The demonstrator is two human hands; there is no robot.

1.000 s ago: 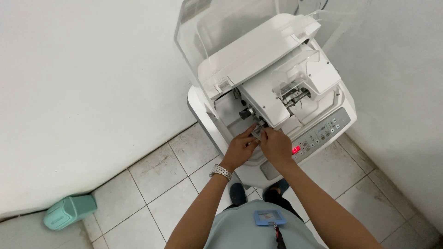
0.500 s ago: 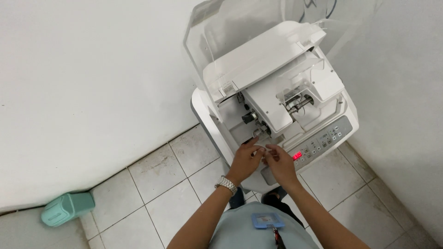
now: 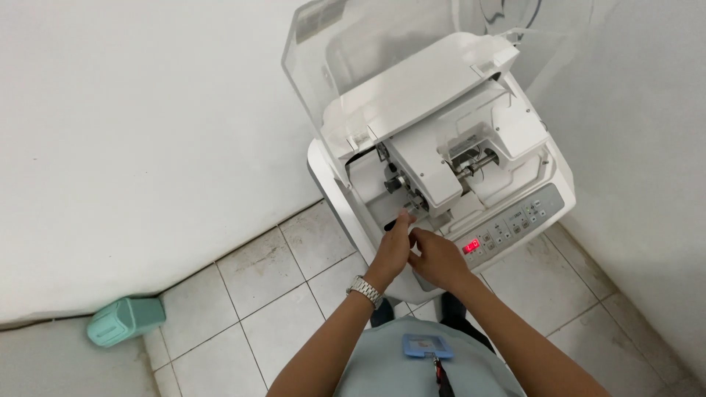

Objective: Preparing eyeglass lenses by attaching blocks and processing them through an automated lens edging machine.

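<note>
A white floor-standing machine (image 3: 507,121) stands with its clear lid (image 3: 323,66) raised, against a white wall. My left hand (image 3: 392,248), with a metal wristwatch (image 3: 365,289) on the wrist, reaches with its fingers together into the open chamber (image 3: 379,195) at the machine's front left, fingertips near a small dark part. My right hand (image 3: 439,259) is curled just to the right and touches the left hand. Whether either hand holds anything is hidden by the fingers.
A control panel (image 3: 518,219) with buttons and a red lit display (image 3: 471,245) runs along the machine's front right. A mint-green container (image 3: 125,320) lies on the tiled floor (image 3: 257,287) at the lower left. A badge (image 3: 421,346) hangs on my chest.
The view has shifted a little. My hands, which held a small clear piece between them in front of the chamber, have moved; the left fingertips now point up into the chamber.
</note>
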